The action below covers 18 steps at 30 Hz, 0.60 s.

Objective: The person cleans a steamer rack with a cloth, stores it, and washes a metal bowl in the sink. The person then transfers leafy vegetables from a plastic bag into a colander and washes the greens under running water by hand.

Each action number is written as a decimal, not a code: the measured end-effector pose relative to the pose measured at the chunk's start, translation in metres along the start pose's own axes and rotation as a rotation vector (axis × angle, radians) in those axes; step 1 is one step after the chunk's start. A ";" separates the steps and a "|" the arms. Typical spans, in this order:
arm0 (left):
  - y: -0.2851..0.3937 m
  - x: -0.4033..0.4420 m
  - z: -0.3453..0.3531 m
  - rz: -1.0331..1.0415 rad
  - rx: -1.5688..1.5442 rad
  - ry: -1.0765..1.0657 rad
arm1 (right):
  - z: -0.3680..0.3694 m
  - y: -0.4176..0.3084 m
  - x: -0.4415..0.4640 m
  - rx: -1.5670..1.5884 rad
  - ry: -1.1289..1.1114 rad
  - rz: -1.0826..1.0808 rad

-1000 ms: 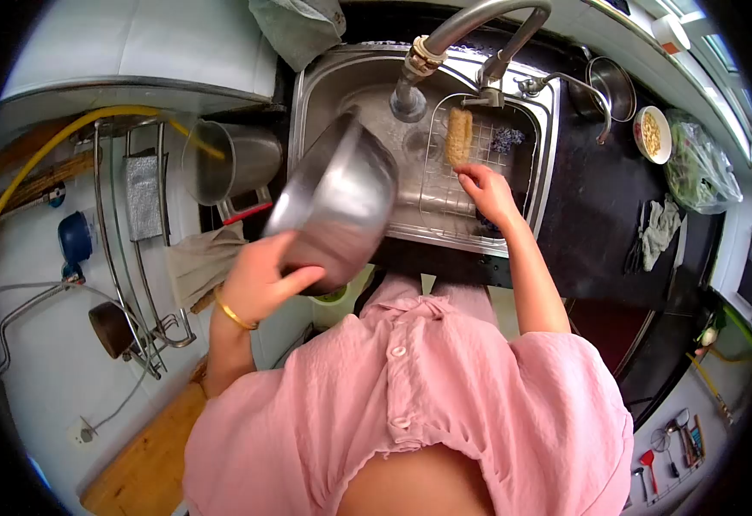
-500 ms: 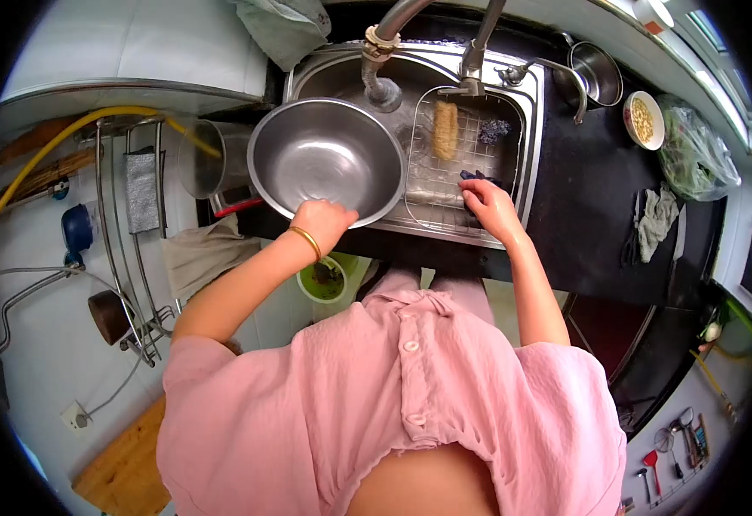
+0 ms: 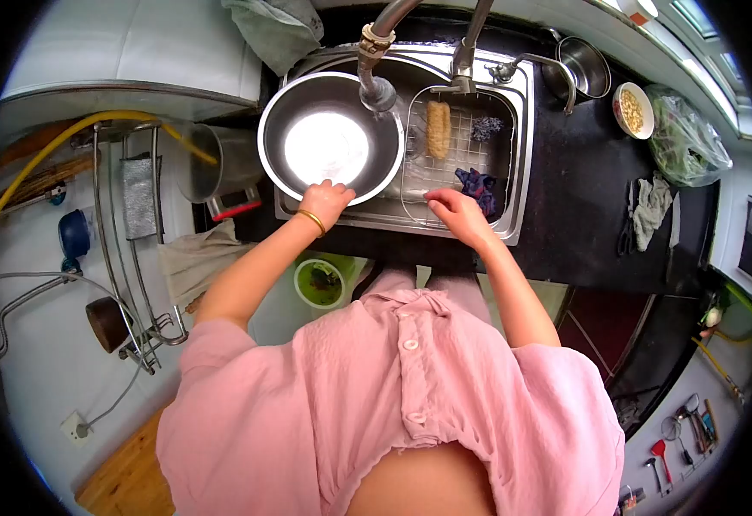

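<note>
A large steel bowl [image 3: 328, 138] rests over the left part of the sink [image 3: 522, 155], its open side up, under the faucet [image 3: 377, 90]. My left hand [image 3: 326, 203] grips the bowl's near rim, thumb to the right. Over the wire rack in the right basin is my right hand [image 3: 459, 215], with its fingers bent together; whether anything is between them I cannot make out. Close beyond it lies a dark blue cloth [image 3: 477, 187]. A yellow loofah-like sponge [image 3: 438, 131] and a grey scourer [image 3: 486, 128] lie on the rack.
On the dark counter at the right are a steel pot [image 3: 584, 69], a bowl of yellow kernels [image 3: 632, 112], a plastic bag of greens [image 3: 690, 142], gloves [image 3: 651, 211] and a knife [image 3: 675, 228]. A green bin [image 3: 320, 284] stands below the sink. Left: a clear container [image 3: 230, 163].
The steel bowl has gone from tilted to upright over the left basin, still in my left hand. My right hand has moved from the sponge toward the sink's near edge.
</note>
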<state>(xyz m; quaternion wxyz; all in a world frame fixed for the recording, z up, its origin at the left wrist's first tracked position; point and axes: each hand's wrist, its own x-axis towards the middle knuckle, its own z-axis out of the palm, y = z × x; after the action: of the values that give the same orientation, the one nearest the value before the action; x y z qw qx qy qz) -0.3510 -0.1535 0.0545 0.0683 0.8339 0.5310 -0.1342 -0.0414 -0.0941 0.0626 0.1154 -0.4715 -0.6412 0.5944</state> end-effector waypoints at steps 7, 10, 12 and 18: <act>-0.006 0.014 0.011 0.062 0.045 -0.244 | 0.015 -0.010 -0.005 -0.045 -0.003 -0.032; -0.008 0.010 0.019 0.088 0.083 -0.333 | 0.015 -0.013 -0.009 -0.035 -0.013 0.019; -0.011 0.012 0.019 0.096 0.117 -0.314 | 0.016 -0.010 -0.010 -0.037 0.002 0.033; -0.010 0.035 0.057 0.004 0.027 -0.119 | 0.020 -0.002 -0.023 -0.031 0.061 0.063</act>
<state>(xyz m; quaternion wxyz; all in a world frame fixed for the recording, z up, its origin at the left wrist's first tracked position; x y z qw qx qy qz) -0.3546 -0.1339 -0.0096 0.0888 0.8263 0.5224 -0.1907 -0.0451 -0.1237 0.0686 0.1088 -0.5111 -0.6314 0.5729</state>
